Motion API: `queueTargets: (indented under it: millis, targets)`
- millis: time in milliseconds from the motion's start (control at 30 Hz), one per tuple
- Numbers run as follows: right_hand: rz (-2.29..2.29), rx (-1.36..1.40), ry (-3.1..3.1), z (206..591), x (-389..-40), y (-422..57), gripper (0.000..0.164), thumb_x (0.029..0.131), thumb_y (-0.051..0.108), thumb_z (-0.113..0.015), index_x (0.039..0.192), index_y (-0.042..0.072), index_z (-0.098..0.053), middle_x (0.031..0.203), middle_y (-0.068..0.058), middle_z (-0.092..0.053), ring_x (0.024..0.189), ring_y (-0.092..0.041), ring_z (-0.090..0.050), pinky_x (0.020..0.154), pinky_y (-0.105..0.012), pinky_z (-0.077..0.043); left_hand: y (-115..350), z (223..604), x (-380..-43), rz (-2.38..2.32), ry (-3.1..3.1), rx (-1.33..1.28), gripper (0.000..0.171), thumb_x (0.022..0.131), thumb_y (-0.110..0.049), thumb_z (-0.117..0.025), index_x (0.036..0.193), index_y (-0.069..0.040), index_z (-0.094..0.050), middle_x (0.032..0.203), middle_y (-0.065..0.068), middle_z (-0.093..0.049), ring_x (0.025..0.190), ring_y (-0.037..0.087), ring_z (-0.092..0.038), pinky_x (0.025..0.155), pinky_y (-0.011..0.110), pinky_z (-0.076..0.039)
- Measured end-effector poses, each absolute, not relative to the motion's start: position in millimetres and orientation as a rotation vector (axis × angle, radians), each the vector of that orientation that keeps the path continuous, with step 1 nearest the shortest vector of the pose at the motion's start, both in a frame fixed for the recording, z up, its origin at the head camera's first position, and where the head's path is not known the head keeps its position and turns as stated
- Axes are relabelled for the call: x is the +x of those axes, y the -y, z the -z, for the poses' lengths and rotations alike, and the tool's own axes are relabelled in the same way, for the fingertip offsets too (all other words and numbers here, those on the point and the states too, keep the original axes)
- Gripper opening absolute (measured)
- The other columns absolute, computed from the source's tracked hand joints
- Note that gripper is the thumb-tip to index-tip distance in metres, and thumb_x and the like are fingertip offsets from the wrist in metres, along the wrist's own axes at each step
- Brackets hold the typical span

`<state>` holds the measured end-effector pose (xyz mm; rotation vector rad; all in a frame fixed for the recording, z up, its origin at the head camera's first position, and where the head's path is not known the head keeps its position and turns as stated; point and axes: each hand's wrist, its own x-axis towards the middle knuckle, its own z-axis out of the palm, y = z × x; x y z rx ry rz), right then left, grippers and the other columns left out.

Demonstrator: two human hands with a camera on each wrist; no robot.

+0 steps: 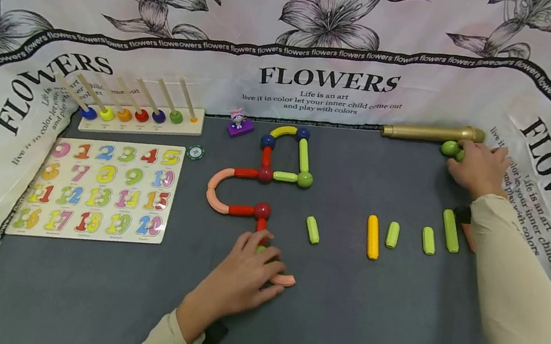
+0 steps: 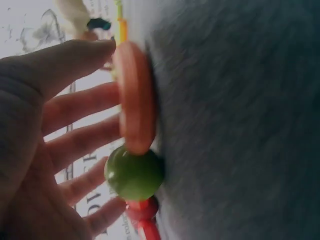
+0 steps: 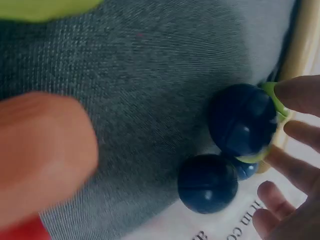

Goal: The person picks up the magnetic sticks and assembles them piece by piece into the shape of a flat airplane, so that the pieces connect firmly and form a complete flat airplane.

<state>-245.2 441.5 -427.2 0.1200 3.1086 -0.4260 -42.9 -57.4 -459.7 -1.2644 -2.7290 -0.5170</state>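
Note:
My left hand [image 1: 249, 270] rests with spread fingers over a pink curved stick [image 2: 136, 97] and a green ball [image 2: 134, 172]. The thumb tip sits at the stick's end and the other fingers lie along its side. Both pieces adjoin a red ball-and-stick chain [image 1: 262, 211], which leads to a looped figure of coloured sticks and balls. At the far right, my right hand [image 1: 480, 167] reaches down to green balls [image 1: 449, 148] beside a gold tube [image 1: 429, 132]; its fingertips are right at them. Two dark blue balls [image 3: 242, 120] lie close by in the right wrist view.
Several light green sticks [image 1: 392, 235] and a yellow stick [image 1: 372, 237] lie between the hands. On the left are a number board [image 1: 172, 199] and a peg stand [image 1: 140, 128]. A small purple-based figurine [image 1: 240, 125] and a poker chip [image 1: 195, 152] are nearby.

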Motion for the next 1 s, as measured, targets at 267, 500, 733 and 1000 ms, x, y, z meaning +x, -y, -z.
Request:
queueTargets:
  millis: [267,500,733,1000]
  targets:
    - [0.316,0.098,-3.165,437.1,-245.6,-445.6,0.047,0.104,0.019,-0.059,0.138,-0.012,-0.048,0.132,-0.046,-0.049,0.123,-0.069,-0.028,0.106,-0.078,-0.016,48.2,466.5,-36.2,0.389,2.716,-1.288,0.018,0.093,-0.040,-0.087,0.096,-0.025,-0.078,0.099,-0.005,-0.066,0.118,0.026,-0.054,0.105,0.052,-0.042]
    - [0.323,-0.059,-3.248,437.5,-237.9,-439.2,0.030,0.098,0.008,-0.069,0.118,-0.011,-0.057,0.109,-0.044,-0.060,0.112,-0.068,-0.038,0.099,-0.076,-0.024,47.1,469.4,-39.1,0.489,2.687,-1.294,0.017,0.095,-0.038,-0.085,0.092,-0.022,-0.078,0.095,-0.004,-0.065,0.114,0.024,-0.055,0.102,0.051,-0.042]
    - [0.536,-0.165,-3.176,427.5,-224.7,-404.8,0.033,0.103,0.010,-0.069,0.119,-0.017,-0.058,0.113,-0.040,-0.061,0.115,-0.065,-0.038,0.104,-0.076,-0.021,48.6,469.4,-40.0,0.538,2.714,-1.260,0.016,0.096,-0.036,-0.084,0.094,-0.021,-0.078,0.095,-0.006,-0.067,0.113,0.024,-0.056,0.104,0.052,-0.041]
    - [0.859,-0.241,-3.055,423.0,-181.6,-347.2,0.036,0.101,0.011,-0.076,0.125,-0.011,-0.062,0.118,-0.035,-0.066,0.117,-0.054,-0.040,0.098,-0.067,-0.030,50.9,468.2,-42.5,0.523,2.759,-1.239,0.018,0.095,-0.035,-0.085,0.096,-0.020,-0.076,0.097,-0.003,-0.067,0.114,0.026,-0.054,0.103,0.054,-0.041]
